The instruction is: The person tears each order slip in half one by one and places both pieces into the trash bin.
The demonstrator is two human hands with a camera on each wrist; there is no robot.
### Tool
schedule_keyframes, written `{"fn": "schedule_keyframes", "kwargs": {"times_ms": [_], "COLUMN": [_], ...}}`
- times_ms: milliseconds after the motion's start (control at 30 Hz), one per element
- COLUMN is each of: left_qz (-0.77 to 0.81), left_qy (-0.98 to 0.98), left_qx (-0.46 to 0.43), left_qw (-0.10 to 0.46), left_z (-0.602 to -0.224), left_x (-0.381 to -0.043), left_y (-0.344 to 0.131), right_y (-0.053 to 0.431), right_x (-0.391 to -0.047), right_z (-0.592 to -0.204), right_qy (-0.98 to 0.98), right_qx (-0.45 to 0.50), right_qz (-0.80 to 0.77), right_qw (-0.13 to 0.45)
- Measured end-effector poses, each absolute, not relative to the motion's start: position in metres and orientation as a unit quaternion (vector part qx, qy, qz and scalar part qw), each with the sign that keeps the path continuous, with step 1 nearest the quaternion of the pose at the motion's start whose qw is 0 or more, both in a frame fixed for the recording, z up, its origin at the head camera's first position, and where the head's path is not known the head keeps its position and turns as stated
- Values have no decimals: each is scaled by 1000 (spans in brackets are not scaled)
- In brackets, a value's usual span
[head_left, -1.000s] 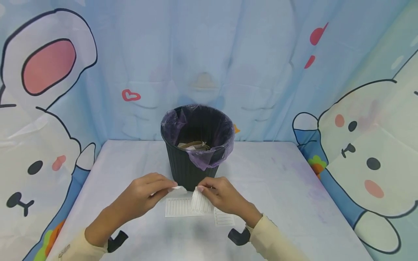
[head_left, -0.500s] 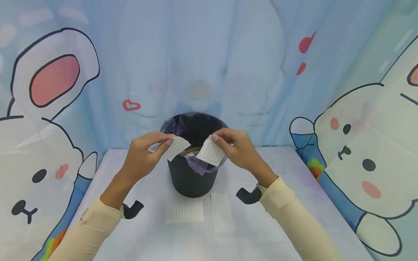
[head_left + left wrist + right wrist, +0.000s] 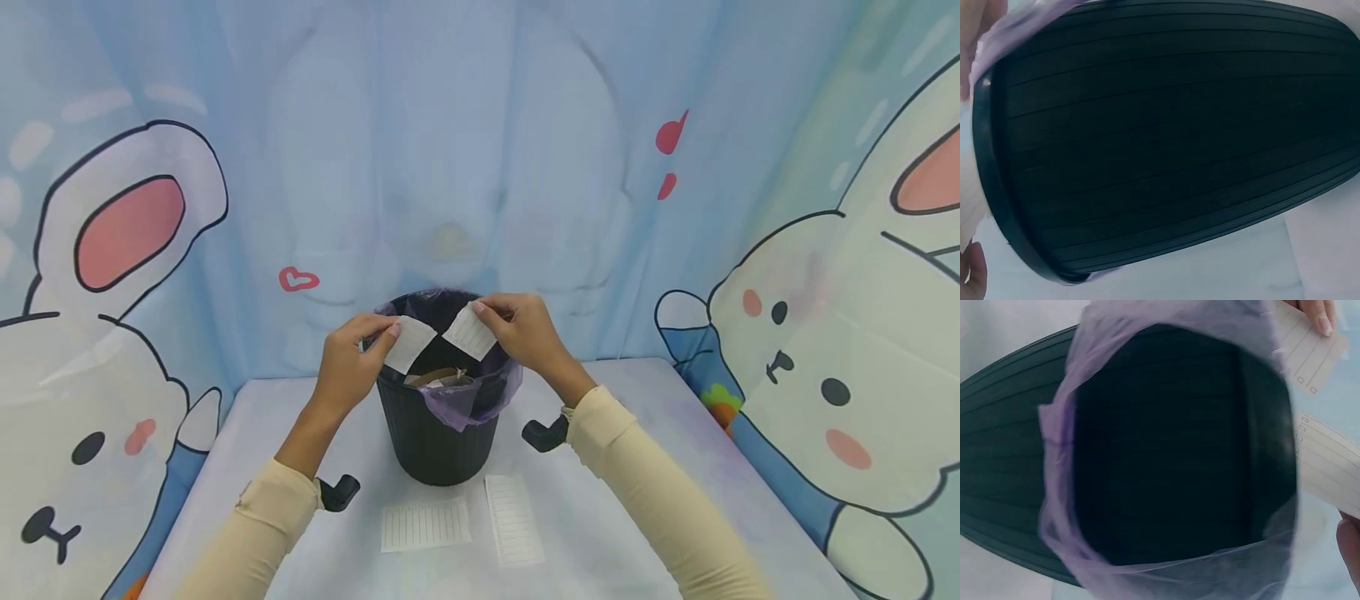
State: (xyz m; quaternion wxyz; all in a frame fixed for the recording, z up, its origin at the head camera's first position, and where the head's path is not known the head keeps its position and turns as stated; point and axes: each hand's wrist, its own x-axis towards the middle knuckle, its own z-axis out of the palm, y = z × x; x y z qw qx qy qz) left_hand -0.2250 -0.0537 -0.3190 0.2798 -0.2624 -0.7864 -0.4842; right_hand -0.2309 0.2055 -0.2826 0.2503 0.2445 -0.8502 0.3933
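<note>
A pale blue curtain (image 3: 450, 125) of soft, creased cloth, printed with cartoon rabbits, hangs behind a table (image 3: 600, 500) covered in whitish material with faint lilac marks. On the table stands a round black bin (image 3: 438, 446), upright and tapering to its base. A thin, crinkled purple liner (image 3: 468, 408) is folded over its rim, and brown and white waste (image 3: 442, 379) lies inside.

The left hand (image 3: 348, 358) pinches the left scrap (image 3: 410, 343) between thumb and fingers; the right hand (image 3: 528, 333) likewise grips the right scrap (image 3: 470, 333). Both scraps are flat, white, roughly four-sided paper, tilted in front of or over the bin's mouth, their nearest corners just beside each other. Two ruled paper slips lie flat on the table in front of the bin: a left slip (image 3: 425, 525), set crosswise, and a right slip (image 3: 513, 521), set lengthwise. Both sleeves (image 3: 660, 492) are cream cloth.

The left wrist view shows shallow vertical grooves along the bin's wall and a smooth, thick rim. The right wrist view shows ruled lines and small printed characters on the scraps, too washed out for the head view.
</note>
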Motion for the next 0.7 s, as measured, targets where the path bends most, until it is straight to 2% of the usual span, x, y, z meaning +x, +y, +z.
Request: {"fn": "schedule_keyframes", "kwargs": {"times_ms": [433, 700], "left_qz": [-466, -440], "left_qy": [-798, -820], "left_qx": [-285, -287], "left_qw": [256, 228], "left_z": [-328, -326], "left_x": [-225, -217], "left_y": [-49, -56], "right_y": [210, 224], "right_x": [-226, -214], "right_z": [-299, -301], "right_qy": [-885, -879], "right_qx": [252, 232], "right_qz": [354, 374], "right_qw": [165, 184]}}
